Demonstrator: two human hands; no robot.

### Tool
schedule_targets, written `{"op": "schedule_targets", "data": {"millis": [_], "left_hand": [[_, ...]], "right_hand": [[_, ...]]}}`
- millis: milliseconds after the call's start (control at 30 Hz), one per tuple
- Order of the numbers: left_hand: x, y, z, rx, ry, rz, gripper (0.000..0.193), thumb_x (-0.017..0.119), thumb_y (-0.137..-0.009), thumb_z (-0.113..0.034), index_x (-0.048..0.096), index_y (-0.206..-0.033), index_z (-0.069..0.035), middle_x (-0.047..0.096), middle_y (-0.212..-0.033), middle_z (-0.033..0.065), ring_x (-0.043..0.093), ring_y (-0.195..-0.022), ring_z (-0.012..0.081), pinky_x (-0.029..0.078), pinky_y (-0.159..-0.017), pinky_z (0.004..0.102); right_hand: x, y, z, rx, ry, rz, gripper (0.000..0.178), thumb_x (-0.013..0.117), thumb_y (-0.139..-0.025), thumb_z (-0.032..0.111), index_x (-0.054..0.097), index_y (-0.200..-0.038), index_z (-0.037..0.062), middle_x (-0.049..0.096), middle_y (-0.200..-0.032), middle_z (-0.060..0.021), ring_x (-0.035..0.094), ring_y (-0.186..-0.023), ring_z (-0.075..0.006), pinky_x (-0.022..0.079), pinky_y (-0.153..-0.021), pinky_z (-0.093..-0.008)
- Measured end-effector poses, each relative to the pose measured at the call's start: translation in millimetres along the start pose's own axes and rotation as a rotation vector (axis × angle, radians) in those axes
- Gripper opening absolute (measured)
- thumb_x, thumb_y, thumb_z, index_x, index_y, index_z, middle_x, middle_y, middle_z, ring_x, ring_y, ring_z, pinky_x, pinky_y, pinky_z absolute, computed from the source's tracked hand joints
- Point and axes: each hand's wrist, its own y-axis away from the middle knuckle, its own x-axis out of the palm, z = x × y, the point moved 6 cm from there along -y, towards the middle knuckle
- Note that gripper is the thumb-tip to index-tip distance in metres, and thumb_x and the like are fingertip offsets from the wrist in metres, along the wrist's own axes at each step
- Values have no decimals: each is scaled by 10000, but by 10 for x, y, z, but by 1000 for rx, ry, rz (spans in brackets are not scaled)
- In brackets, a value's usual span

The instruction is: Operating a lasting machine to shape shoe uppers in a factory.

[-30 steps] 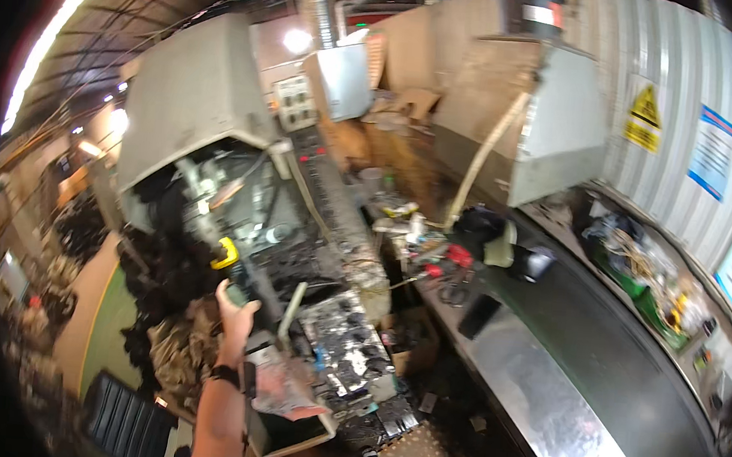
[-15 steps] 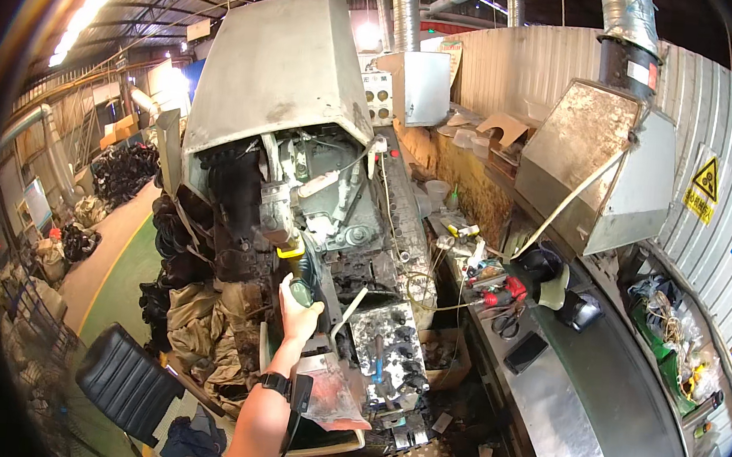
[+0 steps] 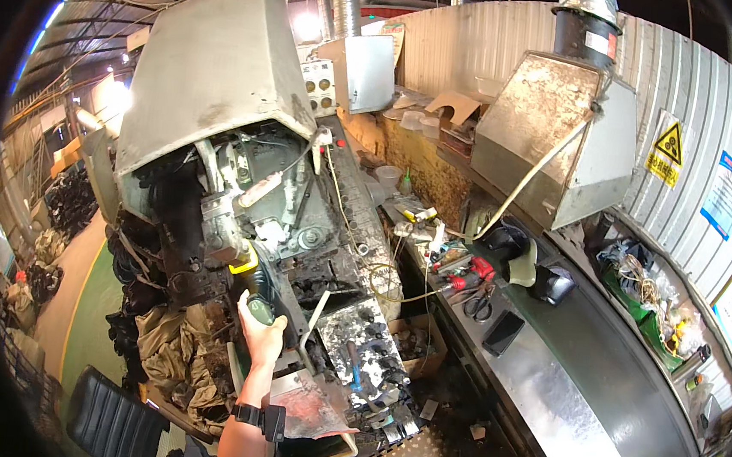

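My left hand [image 3: 261,334] is wrapped round the rounded dark green end of a dark cylindrical thing [image 3: 260,287] with a yellow band, whose exact kind I cannot make out. A dark watch-like band [image 3: 248,413] circles that wrist. The cylinder's far end meets the grimy metal head of a machine [image 3: 227,228], under a large grey hood [image 3: 215,71]. Just right of the hand, a pale bent bar [image 3: 316,317] sticks up. A blue-handled tool [image 3: 355,367] lies on the spattered metal bed beyond it. My right hand is out of view.
On the bench at right are a red power tool [image 3: 472,273], scissors [image 3: 478,306] and a black phone [image 3: 504,332]. A dark belt-like surface [image 3: 605,359] curves beside it, below a metal extraction hood [image 3: 554,132]. Crumpled tan sacks [image 3: 180,351] and a black chair [image 3: 119,420] are at left.
The whole view has swung to the right, so the machine and bench sit further left in the picture. My left hand keeps its hold on the green end of the cylinder.
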Motion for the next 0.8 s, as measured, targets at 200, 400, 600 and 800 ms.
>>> {"op": "schedule_targets", "data": {"millis": [200, 400, 600, 800], "left_hand": [[-19, -46, 94, 19, 13, -2, 900, 745, -696, 18, 337, -1492, -81, 451, -1436, 197, 460, -1320, 331, 353, -1120, 399], [-23, 48, 80, -19, -42, 34, 939, 766, -710, -11, 295, -1519, -85, 440, -1459, 216, 459, -1330, 341, 354, -1126, 402], [-35, 409, -281, 101, -365, 51, 1205, 813, -706, -52, 12, -1601, -145, 362, -1536, 281, 404, -1403, 405, 346, -1149, 447], [-90, 380, -318, -159, -411, 54, 1198, 798, -728, -53, -14, -1601, -162, 365, -1534, 288, 464, -1338, 461, 378, -1119, 467]], "right_hand": [[-112, 364, -476, 44, 47, 11, 286, 620, -972, 210, 644, -1145, -17, 703, -931, -125, 688, -849, -222, 576, -747, -364], [5, 480, -155, -53, 64, 159, 234, 624, -974, 224, 648, -1052, 5, 677, -919, -93, 677, -814, -206, 570, -722, -350], [72, 326, 145, -79, -165, 18, 267, 633, -974, 235, 659, -1106, 4, 669, -992, -95, 679, -833, -215, 576, -719, -357], [97, -147, 335, -176, -190, 43, 274, 644, -970, 227, 661, -1130, 6, 668, -1023, -100, 682, -867, -222, 581, -744, -362]]}}
